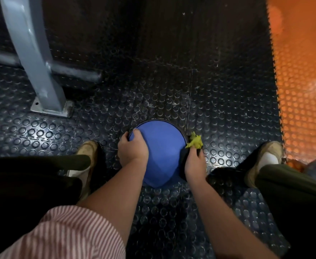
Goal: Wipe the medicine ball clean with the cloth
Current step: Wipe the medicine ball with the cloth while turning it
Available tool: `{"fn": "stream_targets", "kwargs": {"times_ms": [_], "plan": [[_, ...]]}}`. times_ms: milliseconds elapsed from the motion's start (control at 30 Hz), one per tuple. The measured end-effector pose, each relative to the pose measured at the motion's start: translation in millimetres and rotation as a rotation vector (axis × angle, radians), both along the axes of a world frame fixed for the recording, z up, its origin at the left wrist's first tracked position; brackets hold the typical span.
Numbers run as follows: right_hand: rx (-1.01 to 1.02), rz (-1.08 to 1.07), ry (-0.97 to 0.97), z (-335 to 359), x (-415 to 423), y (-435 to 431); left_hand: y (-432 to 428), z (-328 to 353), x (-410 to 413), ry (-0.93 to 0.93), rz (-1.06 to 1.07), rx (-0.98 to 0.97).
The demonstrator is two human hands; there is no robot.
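One wide-angle view from the person's head, aimed steeply down at the studded floor mat (218,113) between their feet (86,156). Forearms (116,199) enter from 6 o'clock; the medicine ball (159,146) sits close, just below centre. A grey post (32,53) curves away at 11 o'clock.

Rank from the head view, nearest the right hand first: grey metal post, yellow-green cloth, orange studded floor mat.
1. Yellow-green cloth, in the right hand.
2. Orange studded floor mat, right side.
3. Grey metal post, upper left.
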State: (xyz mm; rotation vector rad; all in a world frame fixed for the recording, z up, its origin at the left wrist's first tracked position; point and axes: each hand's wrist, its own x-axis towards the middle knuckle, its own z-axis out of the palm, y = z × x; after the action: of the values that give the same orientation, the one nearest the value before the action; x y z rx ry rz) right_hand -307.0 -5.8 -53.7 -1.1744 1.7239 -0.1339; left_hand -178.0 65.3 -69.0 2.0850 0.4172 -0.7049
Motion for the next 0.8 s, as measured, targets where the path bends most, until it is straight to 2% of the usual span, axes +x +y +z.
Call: {"fn": "stream_targets", "kwargs": {"times_ms": [67, 133, 233, 267, 333, 467, 600, 700, 800], "plan": [[0.032, -0.047, 0.014, 4, -6, -1, -1, 4, -2, -0.074, -0.182, 0.020], [0.014, -0.031, -0.002, 9, -6, -9, 6, 10, -7, -0.260, -0.406, 0.018], [-0.042, 0.063, -0.039, 21, -3, -16, 20, 16, -16, -0.596, -0.927, 0.017], [-0.054, 0.092, -0.039, 22, -2, -18, 23, 16, -17, -0.628, -1.076, 0.029], [-0.060, 0.110, -0.019, 24, -5, -20, 26, 17, -18, -0.598, -1.227, 0.063], [-0.037, 0.086, -0.017, 33, -7, -16, 25, 25, -20, -0.529, -1.288, 0.130], [-0.092, 0.126, -0.125, 52, 3, -11, 18, 38, -14, -0.504, -1.248, 0.149], [-0.130, 0.144, -0.224, 65, 21, -14, 6, 62, -7, -0.513, -1.036, -0.041], [-0.129, 0.216, -0.317, 77, 46, -20, -15, 93, 0, -0.235, -0.801, -0.406]]}}
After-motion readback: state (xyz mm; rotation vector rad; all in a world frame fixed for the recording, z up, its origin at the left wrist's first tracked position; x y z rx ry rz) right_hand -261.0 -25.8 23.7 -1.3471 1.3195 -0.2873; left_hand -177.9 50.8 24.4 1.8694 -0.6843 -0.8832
